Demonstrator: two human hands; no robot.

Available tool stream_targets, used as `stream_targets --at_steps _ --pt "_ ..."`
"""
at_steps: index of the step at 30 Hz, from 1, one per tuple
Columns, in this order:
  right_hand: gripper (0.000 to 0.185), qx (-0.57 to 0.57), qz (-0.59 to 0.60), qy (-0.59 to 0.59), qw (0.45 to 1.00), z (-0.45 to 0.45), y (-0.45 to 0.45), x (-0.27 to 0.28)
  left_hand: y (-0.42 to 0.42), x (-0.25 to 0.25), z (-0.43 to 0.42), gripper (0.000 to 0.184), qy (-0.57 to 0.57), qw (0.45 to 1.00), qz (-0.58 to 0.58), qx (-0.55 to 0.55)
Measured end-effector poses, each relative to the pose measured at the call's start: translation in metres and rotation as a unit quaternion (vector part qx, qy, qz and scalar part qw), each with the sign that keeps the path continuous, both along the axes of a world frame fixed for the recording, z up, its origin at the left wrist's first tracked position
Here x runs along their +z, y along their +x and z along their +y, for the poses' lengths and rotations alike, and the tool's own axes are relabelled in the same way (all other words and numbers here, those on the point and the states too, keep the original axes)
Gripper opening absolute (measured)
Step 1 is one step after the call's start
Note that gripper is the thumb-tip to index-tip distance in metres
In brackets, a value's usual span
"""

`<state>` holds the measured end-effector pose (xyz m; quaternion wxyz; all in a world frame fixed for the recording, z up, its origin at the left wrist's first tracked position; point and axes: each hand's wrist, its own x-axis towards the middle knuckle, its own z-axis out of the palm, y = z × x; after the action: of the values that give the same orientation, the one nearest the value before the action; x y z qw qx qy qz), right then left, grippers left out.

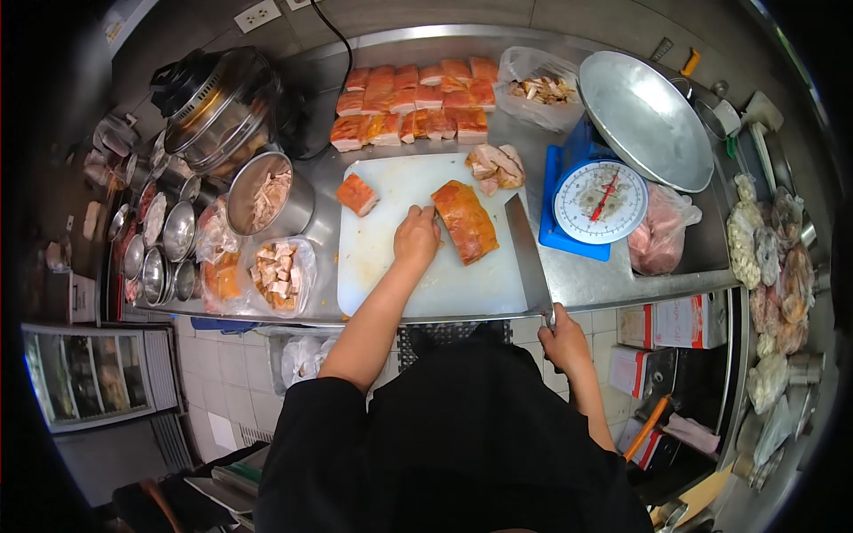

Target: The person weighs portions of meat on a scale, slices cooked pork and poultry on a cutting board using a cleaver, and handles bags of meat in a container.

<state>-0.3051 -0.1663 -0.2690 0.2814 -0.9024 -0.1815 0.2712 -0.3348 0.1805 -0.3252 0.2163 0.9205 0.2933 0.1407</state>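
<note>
On the white cutting board (391, 275) lies a large slab of roast pork (466, 222) with golden skin. My left hand (418, 238) rests on the board just left of the slab, its fingers curled and partly hidden; I cannot make out whether they grip anything. My right hand (566, 339) is wrapped round the handle of a wide-bladed knife (530, 253), whose blade lies along the board's right edge, apart from the slab. A small square pork piece (357, 194) sits at the board's upper left. Paler meat chunks (496, 169) are at its upper right corner.
Rows of cut pork (413, 99) lie behind the board. A blue scale (582, 209) with a metal pan (647, 120) stands to the right. On the left are a steel pot (298, 200) of meat, a bag of cubes (278, 275) and a glass-bowled cooker (222, 124).
</note>
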Motion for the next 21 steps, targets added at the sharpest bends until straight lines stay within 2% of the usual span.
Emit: stream_targets --at_steps 3,5,9,11,12,14,16,17,19,21 --pt "0.04 -0.016 0.045 -0.013 0.999 0.002 0.002 0.002 -0.004 -0.013 0.02 0.021 0.007 0.999 0.0 -0.043" --pt "0.041 -0.023 0.059 -0.008 0.998 0.001 0.003 0.004 0.001 -0.03 0.042 0.021 -0.074 0.995 -0.063 -0.022" --pt "0.042 -0.016 0.049 -0.003 0.999 -0.001 0.003 0.004 0.0 -0.016 0.06 0.024 -0.146 0.983 -0.113 0.02" --pt "0.043 -0.025 0.051 0.004 0.998 -0.001 0.004 0.002 0.0 -0.009 0.052 0.028 -0.096 0.989 -0.06 -0.092" --pt "0.043 -0.023 0.056 0.005 0.998 -0.001 0.005 0.002 0.0 -0.005 0.042 0.028 -0.095 0.989 -0.06 -0.091" --pt "0.043 -0.021 0.061 0.005 0.998 -0.005 0.006 -0.005 0.0 -0.001 0.019 0.027 0.073 0.99 -0.07 -0.097" --pt "0.037 0.023 -0.013 0.021 0.999 -0.011 0.008 -0.023 0.007 -0.014 0.011 0.027 0.075 0.991 -0.08 -0.071" --pt "0.037 0.023 -0.014 0.021 0.999 -0.008 0.009 -0.017 0.008 -0.018 0.01 0.027 0.077 0.992 -0.089 -0.047" --pt "0.045 -0.012 0.066 -0.001 0.998 -0.003 0.009 -0.002 0.01 -0.025 0.012 0.022 0.092 0.99 -0.093 -0.052" --pt "0.045 -0.015 0.07 -0.011 0.997 0.0 0.008 0.005 0.01 -0.029 0.013 0.018 0.104 0.988 -0.098 -0.055"
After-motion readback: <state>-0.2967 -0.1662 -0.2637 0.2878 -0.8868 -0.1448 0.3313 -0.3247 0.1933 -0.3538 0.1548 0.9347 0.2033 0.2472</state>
